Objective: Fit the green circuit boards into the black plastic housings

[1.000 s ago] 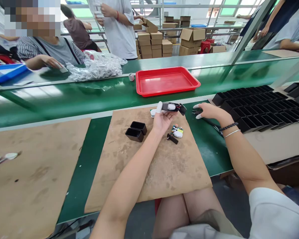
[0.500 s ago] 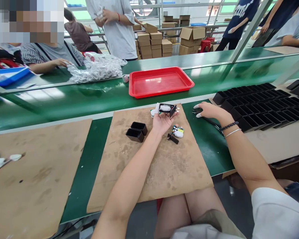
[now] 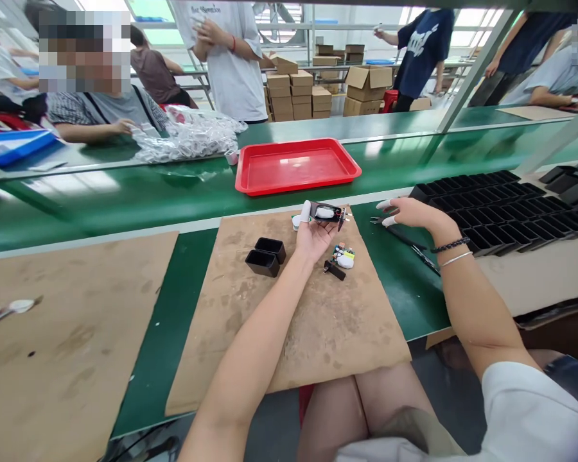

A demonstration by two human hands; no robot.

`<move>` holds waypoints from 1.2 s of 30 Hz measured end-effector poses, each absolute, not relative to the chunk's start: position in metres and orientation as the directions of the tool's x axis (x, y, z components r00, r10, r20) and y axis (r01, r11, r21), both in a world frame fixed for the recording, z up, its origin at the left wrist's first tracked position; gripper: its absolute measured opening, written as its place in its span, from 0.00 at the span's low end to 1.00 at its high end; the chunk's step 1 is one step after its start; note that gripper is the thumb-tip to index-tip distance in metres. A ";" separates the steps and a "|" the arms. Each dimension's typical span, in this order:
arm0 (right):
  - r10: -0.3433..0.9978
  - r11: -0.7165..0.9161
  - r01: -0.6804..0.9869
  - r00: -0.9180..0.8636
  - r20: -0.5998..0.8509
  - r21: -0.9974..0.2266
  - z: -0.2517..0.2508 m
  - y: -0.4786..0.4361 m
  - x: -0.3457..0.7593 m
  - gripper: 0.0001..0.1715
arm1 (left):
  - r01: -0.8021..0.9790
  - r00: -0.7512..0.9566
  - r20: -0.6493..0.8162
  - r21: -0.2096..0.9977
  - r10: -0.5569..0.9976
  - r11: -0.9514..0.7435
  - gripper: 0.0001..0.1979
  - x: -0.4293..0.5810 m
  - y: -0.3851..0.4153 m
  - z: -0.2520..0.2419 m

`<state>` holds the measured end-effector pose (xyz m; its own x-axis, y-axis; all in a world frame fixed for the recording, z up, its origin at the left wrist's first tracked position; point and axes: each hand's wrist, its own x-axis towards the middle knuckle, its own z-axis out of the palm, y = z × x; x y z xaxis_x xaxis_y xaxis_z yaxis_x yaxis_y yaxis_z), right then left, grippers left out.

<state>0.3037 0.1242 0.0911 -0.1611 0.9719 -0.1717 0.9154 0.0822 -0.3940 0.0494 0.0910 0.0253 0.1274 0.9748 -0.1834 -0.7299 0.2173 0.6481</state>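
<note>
My left hand point(image 3: 313, 234) is raised over the brown cardboard mat point(image 3: 289, 314) and grips a small black housing point(image 3: 328, 213) with a white part inside it. White finger cots cover some fingertips. My right hand point(image 3: 407, 213) hovers over the green belt edge with its fingers spread, just above a pair of black tweezers point(image 3: 407, 242) lying there. On the mat lie two black rectangular cases point(image 3: 266, 255), a small circuit board with a white piece point(image 3: 343, 255) and a small black part point(image 3: 334, 269).
A red tray point(image 3: 296, 165) rides the green conveyor point(image 3: 125, 192) beyond the mat. Black compartment trays point(image 3: 501, 205) stand at the right. A second cardboard mat point(image 3: 62, 333) lies at the left. Other people work across the line, with bagged parts point(image 3: 187, 138) and stacked cartons point(image 3: 293, 93).
The red tray has drifted left along the conveyor. My left hand has turned the black housing slightly; my right hand has lifted a little off the tweezers.
</note>
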 end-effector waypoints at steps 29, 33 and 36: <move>0.918 0.346 0.512 -0.358 0.170 -0.786 0.078 0.106 0.232 0.14 | 0.307 0.033 0.574 0.773 0.818 -0.555 0.30 0.047 0.101 -0.005; 0.889 0.436 0.594 -0.399 0.224 -0.676 0.058 0.099 0.235 0.10 | 0.264 0.117 0.471 0.834 0.874 -0.485 0.30 0.041 0.104 -0.007; 0.883 0.455 0.651 -0.416 0.216 -0.608 0.051 0.095 0.241 0.11 | 0.254 0.159 0.447 0.843 0.880 -0.474 0.30 0.040 0.103 -0.006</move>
<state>0.2407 0.0947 0.0513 -0.4165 0.8831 0.2160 0.6507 0.4555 -0.6075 0.0399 0.1032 -0.0062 0.1591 0.8805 0.4466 0.2536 -0.4737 0.8434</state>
